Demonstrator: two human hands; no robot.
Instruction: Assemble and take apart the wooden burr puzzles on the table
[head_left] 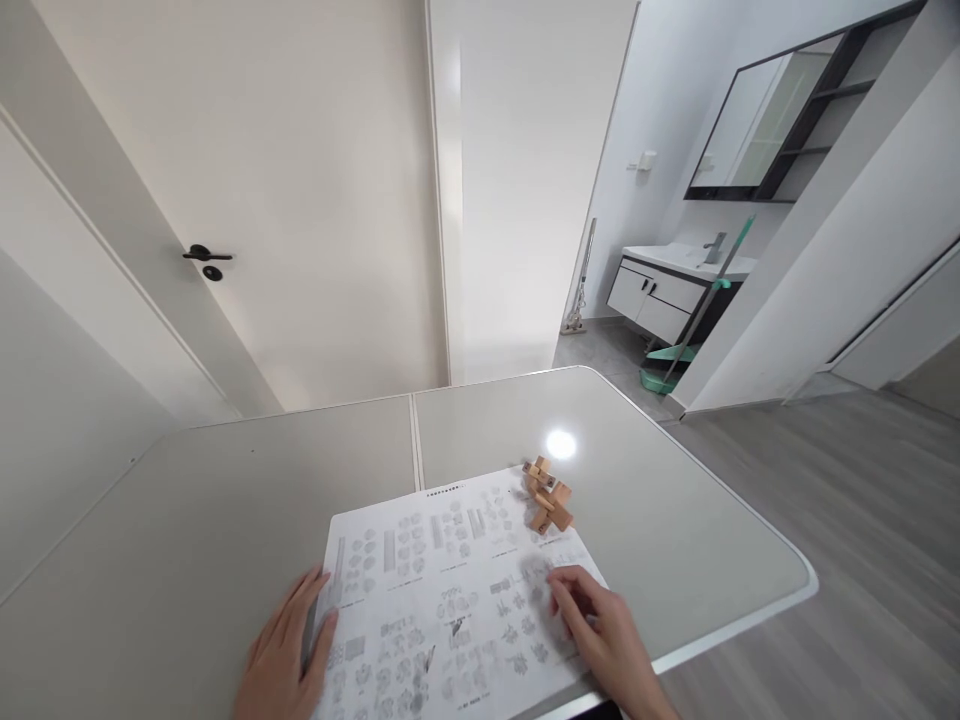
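A white instruction sheet (442,590) printed with small grey diagrams lies flat on a grey table (225,500). A small wooden interlocking puzzle (547,495) sits on the sheet's far right corner. My left hand (281,655) rests on the sheet's left edge, fingers stretched out and together. My right hand (607,635) lies on the sheet's right side, fingers loosely curled downward, touching the paper and holding nothing. The puzzle is a short way beyond my right hand.
The table's rounded right edge (780,600) drops to a wood-look floor. A seam (415,440) splits the tabletop. Behind stands a white door with a black handle (206,258). At right, a washroom holds a vanity (667,285), mirror and a green mop (697,320).
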